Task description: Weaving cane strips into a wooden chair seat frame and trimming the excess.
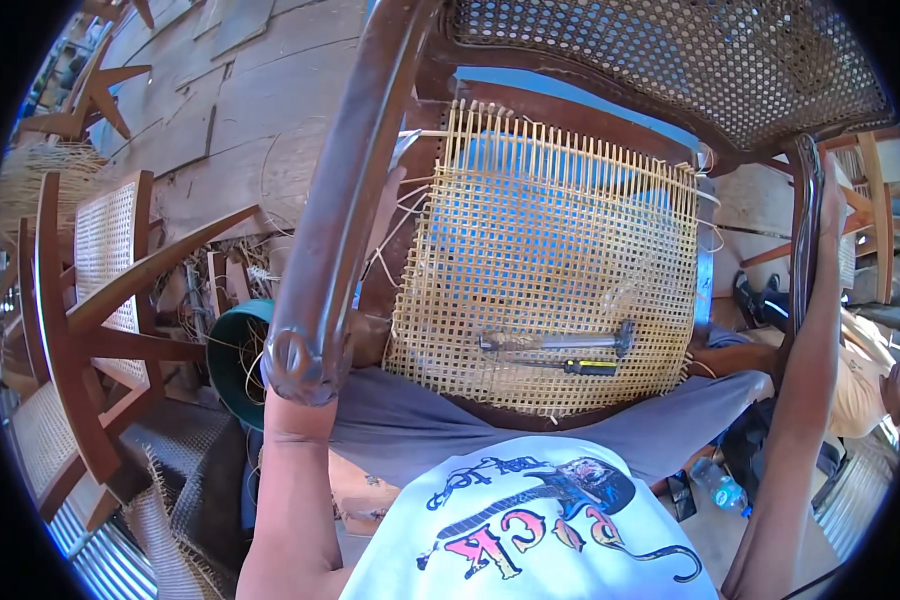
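A dark wooden armchair (310, 250) stands before me, its seat covered by loose-ended woven cane (540, 240). A metal hammer (570, 340) and a yellow-and-black screwdriver (588, 366) lie on the weave. My left forearm runs beneath the left armrest; part of my left hand (388, 188) shows behind that rail beside a pale object I cannot make out, its fingers mostly hidden. My right arm reaches up along the right side, with my right hand (830, 195) at the right armrest (803, 220), its fingers unclear. Loose cane strands (390, 230) hang at the seat's edges.
Wooden cane chairs (90, 330) are jumbled at left beside a green bucket (225, 360). Another chair (875, 220) stands at right, with another person (860, 380) nearby. A plastic bottle (720, 490) lies by my right arm. Wooden boards (240, 110) cover the ground.
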